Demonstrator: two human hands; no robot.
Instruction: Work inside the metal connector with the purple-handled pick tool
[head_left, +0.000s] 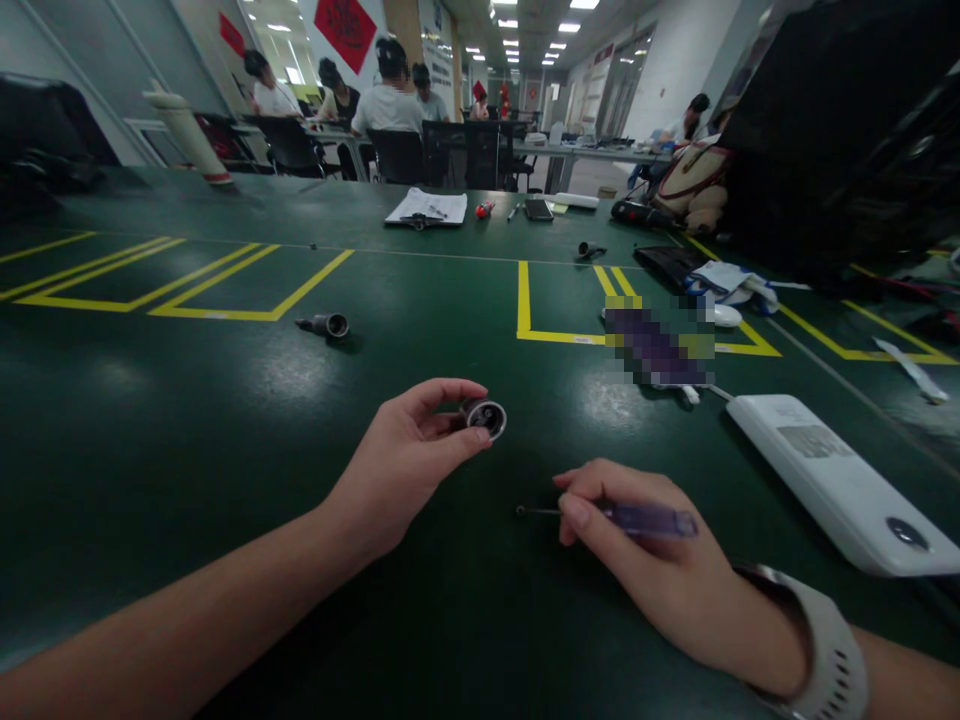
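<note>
Between the thumb and fingers of my left hand (405, 455) is a dark round connector (486, 418), its open metal-rimmed end facing me. My right hand (637, 540) grips a screwdriver with a see-through purple handle (652, 519). The thin shaft points left, below the connector and apart from it. Something tiny and dark sits at its tip; I cannot make out what. Left of my hands, a similar connector (330, 326) lies on its side on the green table (247, 440). Another such connector (590, 250) rests farther back on the right.
A white power bank (840, 480) with a cable lies at the right, near a blurred-out phone-like object (660, 345). Yellow tape (217, 315) marks boxes on the table. At the back are a clipboard (427, 207) and a white bottle (187, 135). Several people sit beyond.
</note>
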